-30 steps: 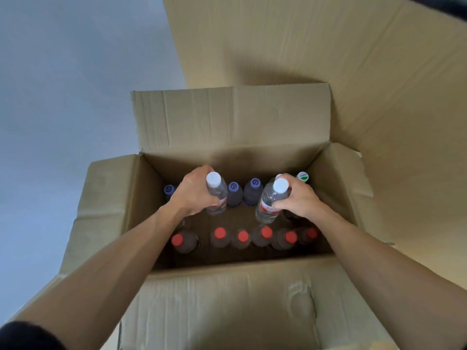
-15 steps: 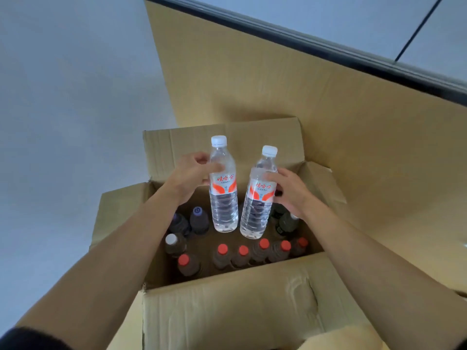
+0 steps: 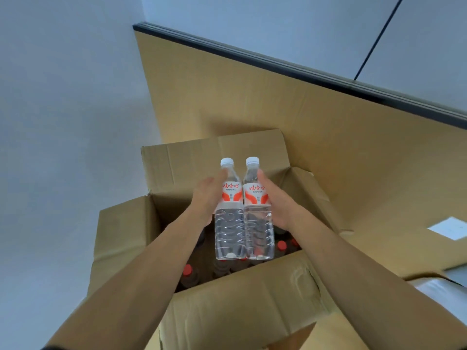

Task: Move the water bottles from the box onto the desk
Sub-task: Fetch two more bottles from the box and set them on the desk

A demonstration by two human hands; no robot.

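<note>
Holding two water bottles: left hand (image 3: 208, 195) gripping left bottle (image 3: 229, 210), right hand (image 3: 274, 198) gripping right bottle (image 3: 258, 210); now raised clear above box (image 3: 227, 306), touching; desk (image 3: 366, 160) at two o'clock next.

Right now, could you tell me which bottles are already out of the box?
The two white-capped bottles: one in the left hand, one in the right hand. The red-capped bottles sit in the box.

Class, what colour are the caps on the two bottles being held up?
White, on both held bottles; the head view shows this clearly.
</note>
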